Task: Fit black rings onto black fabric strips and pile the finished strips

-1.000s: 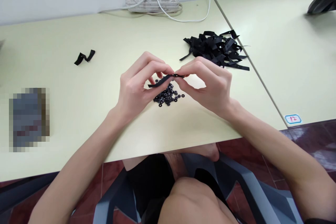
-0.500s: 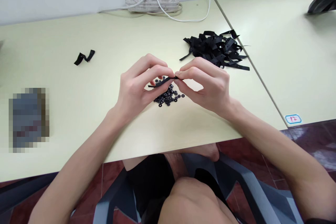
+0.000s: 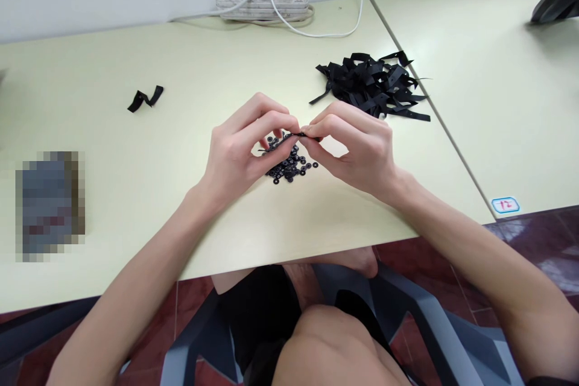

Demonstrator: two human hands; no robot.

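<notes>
A narrow black fabric strip (image 3: pixel 284 140) is pinched in the fingertips of both hands, just above the tabletop. My left hand (image 3: pixel 246 142) closes on it from the left, thumb below and forefinger above. From the right, my right hand (image 3: pixel 355 139) grips it close to the left fingertips. Whether a small part sits between the fingertips is hidden. Under the hands lies a heap of small round black washer-like discs (image 3: pixel 289 170), partly covered by my left hand. A pile of black fabric strips (image 3: pixel 368 81) lies behind my right hand.
Two black strip pieces (image 3: pixel 145 99) rest at the left. A blurred-out object (image 3: pixel 49 205) lies at far left. Along the wall stands a white power strip (image 3: pixel 262 6) with cables. A black curved object (image 3: pixel 556 3) stands at far right. A number label (image 3: pixel 505 205) marks the table edge.
The strip has shifted slightly to the right in the fingers; less of its left end shows and more appears at my right thumb. Both hands stay nearly in place.
</notes>
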